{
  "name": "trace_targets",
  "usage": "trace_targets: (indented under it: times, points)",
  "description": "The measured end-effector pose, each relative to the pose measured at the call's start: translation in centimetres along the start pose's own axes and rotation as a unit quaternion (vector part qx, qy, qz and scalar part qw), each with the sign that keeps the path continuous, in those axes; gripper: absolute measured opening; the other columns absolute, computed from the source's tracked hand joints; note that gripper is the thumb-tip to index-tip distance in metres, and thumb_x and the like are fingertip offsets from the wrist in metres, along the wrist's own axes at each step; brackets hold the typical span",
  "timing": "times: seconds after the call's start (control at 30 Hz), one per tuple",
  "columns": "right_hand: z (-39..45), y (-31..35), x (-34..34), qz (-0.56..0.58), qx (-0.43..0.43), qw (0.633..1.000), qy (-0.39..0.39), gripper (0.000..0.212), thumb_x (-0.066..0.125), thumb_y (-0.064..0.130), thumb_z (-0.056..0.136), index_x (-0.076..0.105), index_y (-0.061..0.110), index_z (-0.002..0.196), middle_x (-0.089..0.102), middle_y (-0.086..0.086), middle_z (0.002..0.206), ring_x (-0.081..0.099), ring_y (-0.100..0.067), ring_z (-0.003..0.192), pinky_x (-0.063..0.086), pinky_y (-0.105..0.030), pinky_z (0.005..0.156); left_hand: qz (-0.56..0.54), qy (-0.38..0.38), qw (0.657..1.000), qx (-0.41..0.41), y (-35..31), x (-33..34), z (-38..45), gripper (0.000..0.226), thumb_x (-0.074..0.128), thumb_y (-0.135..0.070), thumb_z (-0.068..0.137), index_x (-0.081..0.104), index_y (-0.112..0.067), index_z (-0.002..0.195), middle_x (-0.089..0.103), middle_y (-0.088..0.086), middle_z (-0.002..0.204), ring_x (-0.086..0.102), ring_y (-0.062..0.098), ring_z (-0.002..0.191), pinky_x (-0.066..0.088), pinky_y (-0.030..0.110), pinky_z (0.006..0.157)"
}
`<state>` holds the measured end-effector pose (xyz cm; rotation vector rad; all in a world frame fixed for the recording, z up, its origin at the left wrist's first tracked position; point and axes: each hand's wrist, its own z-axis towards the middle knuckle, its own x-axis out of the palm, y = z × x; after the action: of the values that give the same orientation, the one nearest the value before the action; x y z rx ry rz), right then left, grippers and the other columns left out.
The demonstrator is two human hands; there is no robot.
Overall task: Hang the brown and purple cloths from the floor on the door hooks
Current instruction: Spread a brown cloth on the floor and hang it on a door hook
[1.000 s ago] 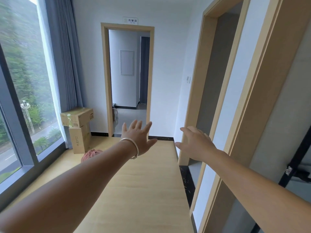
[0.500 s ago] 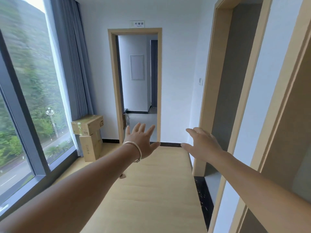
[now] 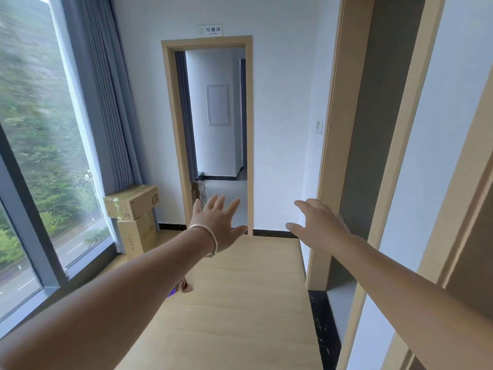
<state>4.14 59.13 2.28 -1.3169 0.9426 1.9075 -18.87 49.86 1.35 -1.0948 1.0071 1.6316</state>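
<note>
Both arms reach forward, the left hand (image 3: 217,225) and right hand (image 3: 318,227) with fingers spread wide, holding nothing. Below the left fingers, a brown cloth (image 3: 185,286) and a sliver of purple cloth (image 3: 173,291) lie bunched on the floor (image 3: 240,303), mostly hidden; orientation unclear. Stacked boxes (image 3: 134,217) read "JS".

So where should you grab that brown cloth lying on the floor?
Probably pinch the crumpled brown cloth at its raised bunched folds, coming down from above with the left hand, which is open and nearer. It lies in a heap on the wooden floor, mostly hidden behind the left forearm, so its exact shape is unclear.
</note>
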Motion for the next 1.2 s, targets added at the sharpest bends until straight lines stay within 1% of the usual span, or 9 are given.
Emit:
trace_targets:
  times: [0.3,0.47,0.57,0.73,0.9,1.03,1.2]
  points:
    - [8.5,-1.8,2.7,-0.004,0.007,1.0,0.008,0.066,0.043,0.056,0.093,0.024,0.027,0.149,0.023,0.0,0.156,0.021,-0.02,0.143,0.023,-0.047,0.114,0.015,-0.004,1.0,0.0,0.7,3.6,9.7,0.075,0.027,-0.069,0.091,0.003,-0.033,0.152,0.014,0.006,0.16,0.005,0.027,0.148,0.005,0.06,0.115]
    - [14.9,-1.5,4.5,-0.013,0.019,1.0,0.013,0.066,0.043,0.057,0.093,0.024,0.028,0.15,0.023,0.001,0.156,0.021,-0.019,0.143,0.023,-0.046,0.114,-0.001,-0.013,1.0,0.013,2.9,6.2,16.2,0.075,0.025,-0.069,0.091,0.0,-0.033,0.152,0.012,0.006,0.161,0.004,0.027,0.149,0.007,0.059,0.116]
    - [18.8,-1.1,5.9,-0.002,0.026,1.0,0.013,0.066,0.043,0.056,0.093,0.024,0.028,0.15,0.022,0.002,0.157,0.02,-0.019,0.144,0.021,-0.046,0.115,-0.015,-0.021,0.999,0.019,4.2,7.6,20.2,0.074,0.024,-0.069,0.092,0.0,-0.034,0.152,0.012,0.005,0.161,0.002,0.026,0.149,0.005,0.059,0.117]
    - [24.7,-0.5,8.7,0.0,0.047,0.999,0.026,0.067,0.043,0.056,0.093,0.023,0.029,0.15,0.021,0.002,0.157,0.019,-0.018,0.144,0.02,-0.045,0.116,-0.039,-0.023,0.998,0.034,6.4,10.2,26.0,0.072,0.027,-0.067,0.093,0.004,-0.032,0.152,0.016,0.005,0.159,0.004,0.026,0.148,0.005,0.059,0.116]
    - [29.4,0.0,11.1,-0.002,0.053,0.998,0.037,0.066,0.044,0.056,0.093,0.024,0.029,0.149,0.024,0.003,0.156,0.022,-0.018,0.143,0.021,-0.045,0.115,-0.046,-0.012,0.998,0.041,8.1,13.2,29.9,0.072,0.028,-0.066,0.093,0.005,-0.032,0.152,0.02,0.005,0.157,0.007,0.026,0.147,0.007,0.058,0.115]
    - [32.8,0.1,12.6,-0.008,0.048,0.998,0.045,0.065,0.045,0.055,0.093,0.025,0.028,0.149,0.024,0.002,0.155,0.022,-0.018,0.142,0.023,-0.043,0.114,-0.049,0.01,0.998,0.03,9.1,15.4,32.7,0.073,0.028,-0.066,0.093,0.002,-0.032,0.152,0.017,0.005,0.158,0.005,0.026,0.148,0.006,0.059,0.116]
    - [37.3,-1.2,14.4,0.021,0.047,0.997,0.059,0.066,0.046,0.054,0.093,0.025,0.026,0.149,0.025,0.001,0.155,0.023,-0.019,0.142,0.024,-0.042,0.113,-0.041,0.021,0.999,0.022,9.6,17.7,36.6,0.073,0.026,-0.068,0.092,0.0,-0.034,0.152,0.013,0.005,0.16,0.004,0.026,0.149,0.006,0.059,0.116]
